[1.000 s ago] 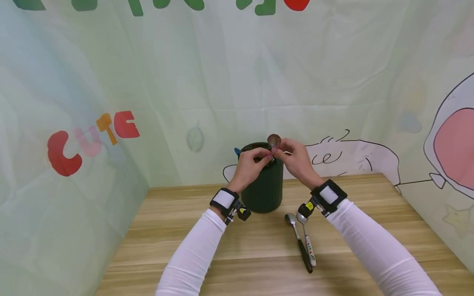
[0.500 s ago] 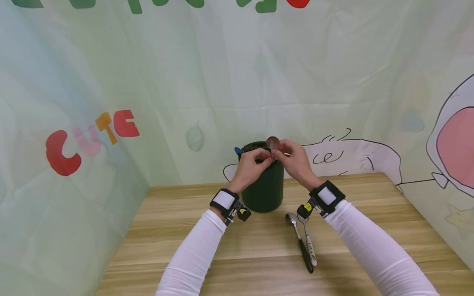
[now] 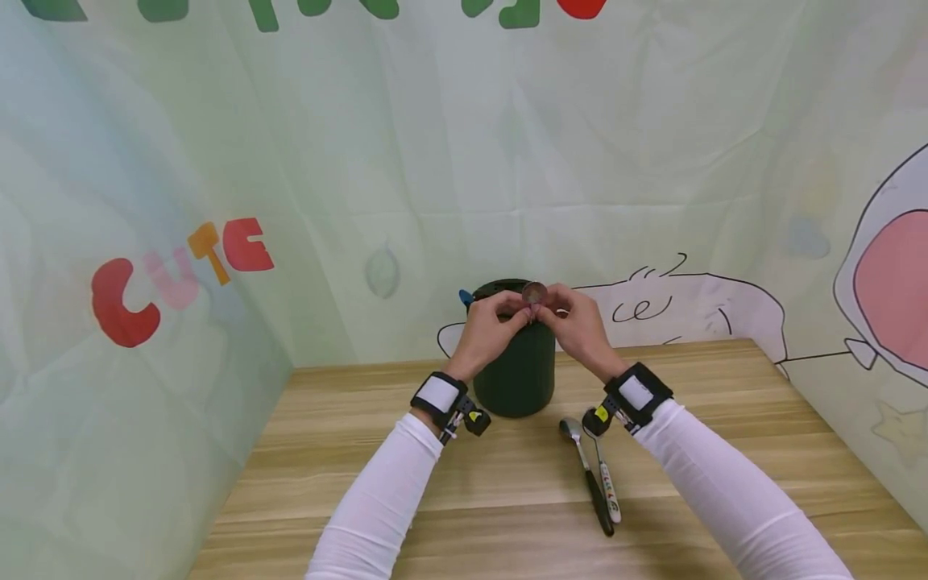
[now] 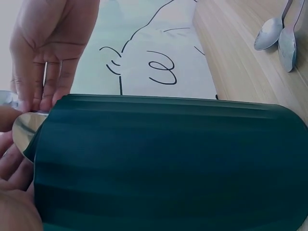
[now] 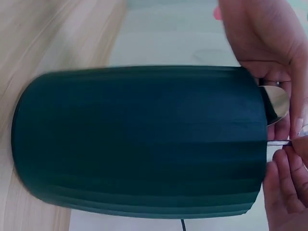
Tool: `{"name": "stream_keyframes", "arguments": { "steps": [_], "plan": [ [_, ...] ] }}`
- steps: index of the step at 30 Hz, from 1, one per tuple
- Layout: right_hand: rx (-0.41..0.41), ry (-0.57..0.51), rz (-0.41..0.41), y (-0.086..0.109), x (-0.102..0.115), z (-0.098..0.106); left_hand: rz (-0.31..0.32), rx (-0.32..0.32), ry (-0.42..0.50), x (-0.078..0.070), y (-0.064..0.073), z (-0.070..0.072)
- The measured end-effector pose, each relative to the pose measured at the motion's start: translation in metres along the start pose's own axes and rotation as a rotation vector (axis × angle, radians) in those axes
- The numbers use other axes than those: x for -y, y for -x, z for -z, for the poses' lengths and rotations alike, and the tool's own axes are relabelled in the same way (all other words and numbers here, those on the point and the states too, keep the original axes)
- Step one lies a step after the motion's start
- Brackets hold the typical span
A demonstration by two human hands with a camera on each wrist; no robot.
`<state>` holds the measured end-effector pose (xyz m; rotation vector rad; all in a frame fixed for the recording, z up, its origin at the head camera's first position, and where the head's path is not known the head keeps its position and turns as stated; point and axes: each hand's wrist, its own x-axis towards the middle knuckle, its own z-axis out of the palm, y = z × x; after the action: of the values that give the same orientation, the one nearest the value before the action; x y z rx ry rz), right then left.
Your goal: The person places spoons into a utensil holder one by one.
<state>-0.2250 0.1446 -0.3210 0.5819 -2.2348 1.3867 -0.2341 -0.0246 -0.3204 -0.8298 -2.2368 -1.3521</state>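
Note:
At the mouth of a dark green ribbed container (image 3: 513, 374), my two hands meet around a spoon with its bowl (image 3: 534, 292) up. My left hand (image 3: 487, 330) pinches it from the left, thumb against fingers. From the right, my right hand (image 3: 580, 326) pinches the same neck just below the bowl. A thin metal handle (image 5: 278, 143) runs from the fingers down into the container in the right wrist view. Beside it at the rim shows a shiny curved metal piece (image 5: 278, 103), its kind unclear. The container's inside is hidden.
A blue rounded tip (image 3: 466, 297) sticks out at the container's left rim. On the wooden table (image 3: 348, 451), right of the container, lie a black-handled spoon (image 3: 596, 499) and a spoon with a patterned white handle (image 3: 609, 487). A printed cloth (image 3: 435, 177) hangs behind.
The spoon's bowl has come down toward the container's rim, and my right hand has lowered slightly with it. My left hand has stayed almost in place. The spoons on the table have not moved.

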Motion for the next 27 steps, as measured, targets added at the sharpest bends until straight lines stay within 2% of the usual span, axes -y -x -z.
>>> {"name": "stream_keyframes", "arguments": {
  "steps": [4, 10, 19, 27],
  "plan": [
    [-0.023, 0.063, 0.049, 0.001, -0.002, -0.002, 0.007, -0.022, -0.024, 0.001, 0.000, 0.000],
    [-0.024, 0.100, 0.054, 0.003, -0.005, -0.003, 0.008, -0.037, -0.051, 0.003, 0.000, 0.001],
    [-0.060, 0.212, 0.123, 0.007, -0.011, -0.008, 0.032, -0.003, -0.065, -0.001, 0.005, 0.002],
    [-0.063, 0.229, 0.111, 0.008, -0.016, -0.010, 0.064, 0.035, -0.138, -0.006, 0.004, 0.001]
  ]
}}
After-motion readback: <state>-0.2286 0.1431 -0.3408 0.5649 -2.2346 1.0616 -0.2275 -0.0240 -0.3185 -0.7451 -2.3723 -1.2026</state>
